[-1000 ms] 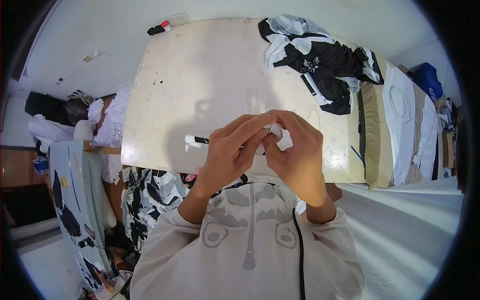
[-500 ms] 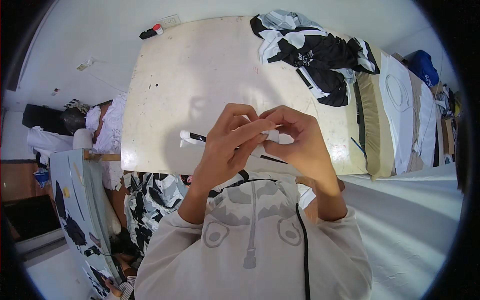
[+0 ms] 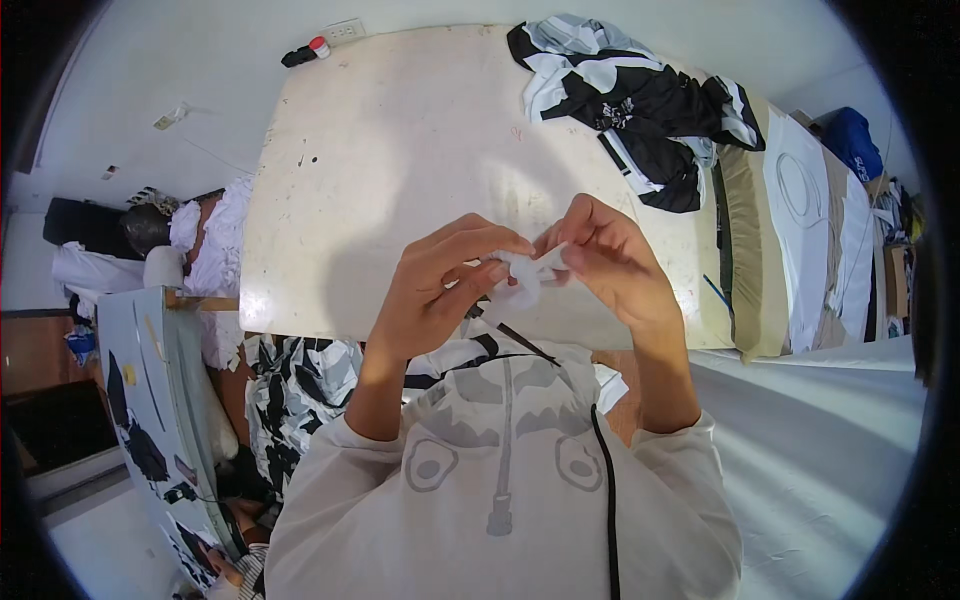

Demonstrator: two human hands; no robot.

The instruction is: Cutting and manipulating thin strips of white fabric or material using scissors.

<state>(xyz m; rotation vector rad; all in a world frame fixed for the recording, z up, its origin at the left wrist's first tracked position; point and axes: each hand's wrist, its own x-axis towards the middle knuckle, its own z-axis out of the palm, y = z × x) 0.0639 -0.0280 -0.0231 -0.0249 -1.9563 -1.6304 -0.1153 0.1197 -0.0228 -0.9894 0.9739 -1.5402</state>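
Note:
Over the near part of the table, both hands hold a small crumpled piece of thin white cloth [image 3: 524, 280] between them. My left hand [image 3: 430, 285] pinches its left side between thumb and fingers. My right hand [image 3: 625, 268] pinches a narrow end of it on the right. A thin black strip [image 3: 526, 343] hangs below the hands, slanting toward my front; whether it joins the white cloth cannot be made out.
Black, white and grey garments [image 3: 650, 110] lie on the far right of the pale table [image 3: 370, 130]. A red-capped container [image 3: 319, 47] stands at the far left edge. White cloth [image 3: 230, 250] is heaped left of the table; patterned cloth [image 3: 300, 390] lies below its near edge.
My hands have moved apart, and the white cloth between them is now more spread out. The white-and-black strip end left of my left hand no longer shows there; a black strip hangs below.

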